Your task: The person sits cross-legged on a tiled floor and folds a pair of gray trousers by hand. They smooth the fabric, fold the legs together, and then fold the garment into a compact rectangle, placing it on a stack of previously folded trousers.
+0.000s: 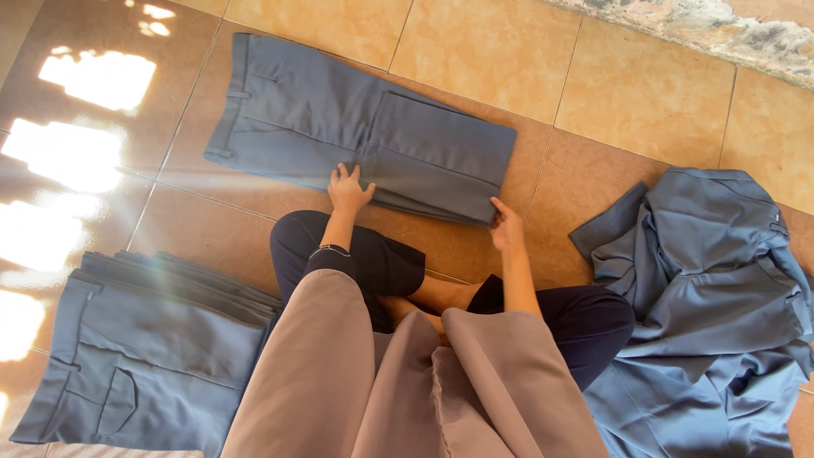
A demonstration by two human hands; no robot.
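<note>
Grey trousers (360,127) lie folded on the tiled floor (475,51); left hand (348,188) presses spread flat, right hand (506,225) pinches the folded end, which is best kept square with edges aligned.

- The stack of folded trousers (148,356) is cut off by the bottom edge, and its right side is hidden under the person's brown garment (407,390).
- The pile of unfolded grey-blue clothes (712,314) runs off the right and bottom edges.
- The right hand (507,227) has its fingertips tucked under the corner of the folded trousers (356,127), so they cannot be seen.
- Bright sun glare (68,153) hides the floor tiles on the left.
</note>
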